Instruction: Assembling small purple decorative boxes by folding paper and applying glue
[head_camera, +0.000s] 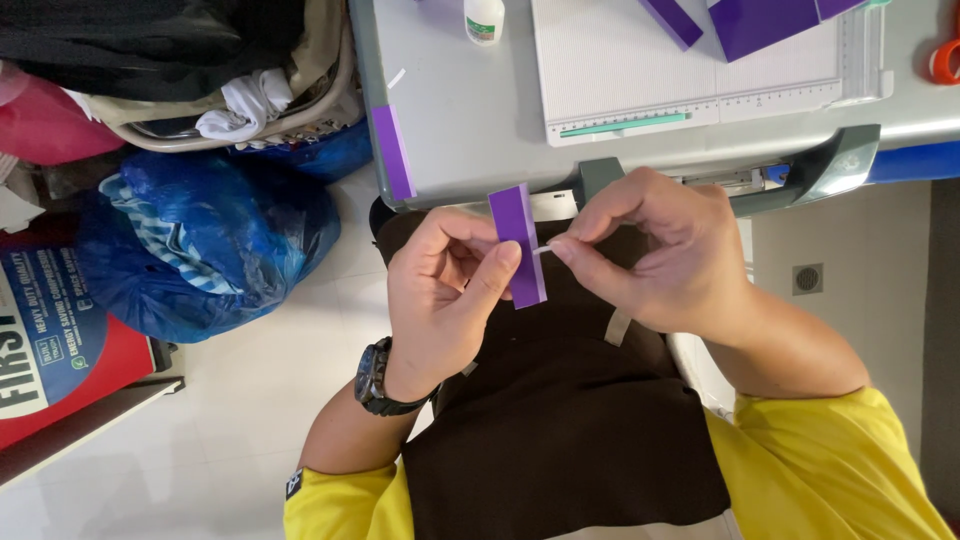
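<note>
Below the grey desk (450, 130), both hands pinch a purple strip (518, 235) between them.

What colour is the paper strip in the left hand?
Purple; the paper strip shows best in the head view.

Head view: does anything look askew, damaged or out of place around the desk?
A loose purple strip overhangs the desk's left edge and could slip off. Otherwise, the left hand and right hand hold a purple strip; nothing looks damaged.

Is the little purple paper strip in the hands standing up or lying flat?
Standing up: the purple strip is held upright between the left hand and right hand, off the table.
</note>
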